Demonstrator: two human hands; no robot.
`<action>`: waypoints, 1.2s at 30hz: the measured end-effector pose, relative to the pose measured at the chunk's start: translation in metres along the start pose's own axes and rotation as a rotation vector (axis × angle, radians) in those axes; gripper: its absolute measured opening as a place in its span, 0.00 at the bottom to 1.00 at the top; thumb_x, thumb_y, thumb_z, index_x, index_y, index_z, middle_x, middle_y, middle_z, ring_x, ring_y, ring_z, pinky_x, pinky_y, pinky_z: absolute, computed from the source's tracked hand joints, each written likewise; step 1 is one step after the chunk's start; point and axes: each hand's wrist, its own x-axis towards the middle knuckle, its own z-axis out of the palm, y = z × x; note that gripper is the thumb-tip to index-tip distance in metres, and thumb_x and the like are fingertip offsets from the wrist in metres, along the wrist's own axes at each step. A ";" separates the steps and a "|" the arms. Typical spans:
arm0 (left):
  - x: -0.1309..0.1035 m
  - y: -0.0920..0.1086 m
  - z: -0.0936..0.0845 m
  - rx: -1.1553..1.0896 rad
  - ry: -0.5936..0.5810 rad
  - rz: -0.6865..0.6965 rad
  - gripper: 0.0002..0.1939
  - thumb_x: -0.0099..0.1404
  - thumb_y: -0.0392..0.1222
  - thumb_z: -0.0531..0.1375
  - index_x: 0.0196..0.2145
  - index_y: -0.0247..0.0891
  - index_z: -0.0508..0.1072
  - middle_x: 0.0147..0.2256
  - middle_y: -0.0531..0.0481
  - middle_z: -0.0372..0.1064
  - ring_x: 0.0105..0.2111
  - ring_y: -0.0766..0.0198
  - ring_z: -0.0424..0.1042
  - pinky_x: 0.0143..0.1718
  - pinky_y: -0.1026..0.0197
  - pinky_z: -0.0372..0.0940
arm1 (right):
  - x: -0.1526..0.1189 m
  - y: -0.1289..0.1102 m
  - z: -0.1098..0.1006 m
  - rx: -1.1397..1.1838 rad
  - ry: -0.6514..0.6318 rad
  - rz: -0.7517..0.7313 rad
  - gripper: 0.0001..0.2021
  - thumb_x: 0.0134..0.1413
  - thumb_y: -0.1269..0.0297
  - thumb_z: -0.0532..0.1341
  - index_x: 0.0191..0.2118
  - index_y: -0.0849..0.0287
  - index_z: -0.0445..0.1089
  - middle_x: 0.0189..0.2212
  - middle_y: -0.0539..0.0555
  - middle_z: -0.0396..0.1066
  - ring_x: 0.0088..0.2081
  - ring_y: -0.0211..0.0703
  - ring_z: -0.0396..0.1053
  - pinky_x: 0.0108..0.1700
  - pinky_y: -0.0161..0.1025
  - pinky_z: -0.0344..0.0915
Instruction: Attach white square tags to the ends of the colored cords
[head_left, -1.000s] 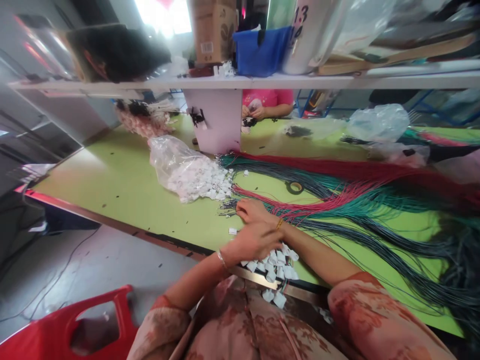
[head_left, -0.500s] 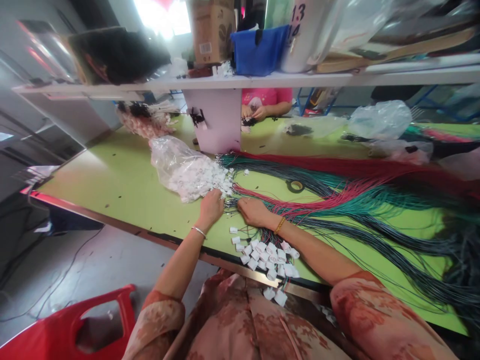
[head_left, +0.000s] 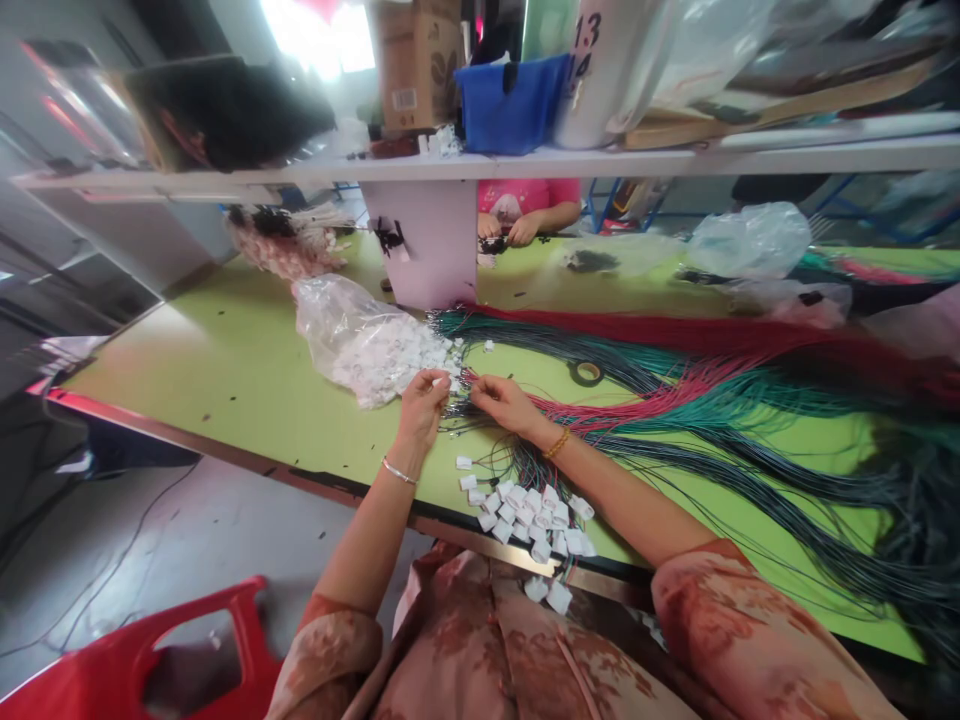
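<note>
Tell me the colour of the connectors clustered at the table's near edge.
White; the connectors show best in the head view.

From my feed I read a bold black "13" point(head_left: 588, 30) high on the tall white cylindrical container point(head_left: 592, 100) standing on the shelf, and a "14" point(head_left: 579, 67) below it on the same surface. The brown cardboard box point(head_left: 397, 55) carries a pale rectangular barcode label point(head_left: 405, 99) and dark bean-like printed marks; the characters under the barcode are too small and blurred for me to make out. I can read no other lettering.
</note>
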 end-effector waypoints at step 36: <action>-0.014 -0.028 0.007 0.011 -0.054 -0.194 0.14 0.50 0.41 0.68 0.34 0.35 0.75 0.28 0.51 0.71 0.24 0.72 0.67 0.26 0.68 0.62 | -0.016 -0.004 -0.005 -0.510 0.004 -0.104 0.09 0.55 0.67 0.53 0.26 0.61 0.64 0.24 0.50 0.66 0.26 0.35 0.57 0.30 0.33 0.52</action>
